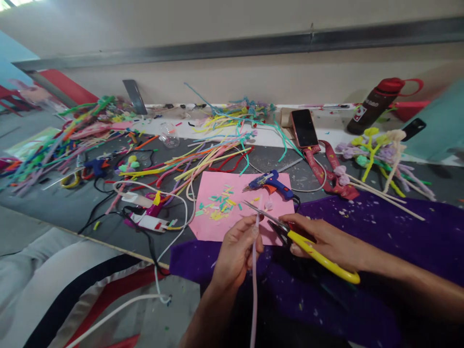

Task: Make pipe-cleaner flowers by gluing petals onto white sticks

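My left hand (pixel 239 249) pinches a pale lilac pipe cleaner (pixel 254 290) near its top end, and the rest of it hangs down. In my right hand (pixel 322 237) is a pair of scissors (pixel 315 253) with yellow handles. Their blades are apart, and the upper one crosses beside the pipe cleaner's tip. Beneath both lies a pink sheet (pixel 208 183) with small cut bits (pixel 221 205) in yellow, green and white. A blue glue gun (pixel 270 182) rests on the sheet, near a small lilac fluffy piece (pixel 268 206).
Bundles of coloured pipe cleaners (pixel 206 159) spread over the grey table. A power strip (pixel 148 220) with cables lies left of the sheet. A phone (pixel 304 128), a dark bottle (pixel 375 106) and pipe-cleaner flowers (pixel 377 150) stand behind to the right. Purple cloth (pixel 406 227) covers the front edge.
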The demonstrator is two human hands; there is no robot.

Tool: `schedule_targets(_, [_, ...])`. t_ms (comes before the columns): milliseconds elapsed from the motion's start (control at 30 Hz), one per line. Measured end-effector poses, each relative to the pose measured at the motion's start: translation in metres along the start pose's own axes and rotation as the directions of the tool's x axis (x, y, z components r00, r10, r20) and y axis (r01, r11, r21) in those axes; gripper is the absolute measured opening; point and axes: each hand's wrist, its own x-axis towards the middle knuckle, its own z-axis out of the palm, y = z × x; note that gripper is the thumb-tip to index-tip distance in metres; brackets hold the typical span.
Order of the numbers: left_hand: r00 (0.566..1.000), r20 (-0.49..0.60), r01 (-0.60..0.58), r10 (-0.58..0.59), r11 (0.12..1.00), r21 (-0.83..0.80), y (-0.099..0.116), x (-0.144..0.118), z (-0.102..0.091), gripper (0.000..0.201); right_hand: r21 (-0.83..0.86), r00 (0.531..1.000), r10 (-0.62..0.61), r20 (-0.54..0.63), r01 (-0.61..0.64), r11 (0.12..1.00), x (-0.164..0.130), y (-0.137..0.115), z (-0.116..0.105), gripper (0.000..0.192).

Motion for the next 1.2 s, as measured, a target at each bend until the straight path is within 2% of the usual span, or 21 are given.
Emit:
schedule_targets(167, [1.000, -0.011, 0.018, -0.018, 1.000, -0.006, -0.003, -0.001, -0.002, 0.034, 0.020, 1.000, -0.004, -0.004, 0.004, 1.000, 0.002, 0.004, 0.003, 0.047])
schedule_targets(367, [1.000, -0.013, 0.008, -0.008, 1.000, -0.018, -0.007, -0.003, -0.003, 0.032, -0.004, 0.999, -0.047, 0.005, 0.047, 0.999, 0.006, 0.006, 0.006, 0.047])
schedule_targets(567, [0.992, 0.083, 0.110, -0.100, 0.986, -0.127, -0.021, -0.012, -0.005, 0.022, 0.079, 0.997, -0.054, 0.055, 0.050, 0.996, 0.012, 0.008, -0.001, 0.049])
schedule_targets(733, [0.989, 0.068, 0.139, -0.129, 0.974, -0.177, -0.035, -0.013, -0.002, 0.021, 0.222, 0.991, 0.012, 0.135, -0.042, 0.974, 0.023, 0.018, -0.004, 0.046])
schedule_targets(800, [0.990, 0.054, 0.136, -0.128, 0.971, -0.195, -0.039, -0.011, -0.001, 0.022, 0.237, 0.985, 0.055, 0.164, -0.094, 0.967, 0.028, 0.024, -0.004, 0.042])
schedule_targets(900, [0.993, 0.048, 0.118, -0.111, 0.969, -0.216, -0.042, -0.009, 0.000, 0.022, 0.244, 0.980, 0.062, 0.187, -0.108, 0.964, 0.033, 0.029, -0.004, 0.036])
schedule_targets(1200, [0.988, 0.067, 0.150, -0.138, 0.959, -0.241, -0.039, -0.010, 0.002, 0.024, 0.234, 0.952, 0.145, 0.268, -0.211, 0.949, 0.036, 0.013, -0.013, 0.021])
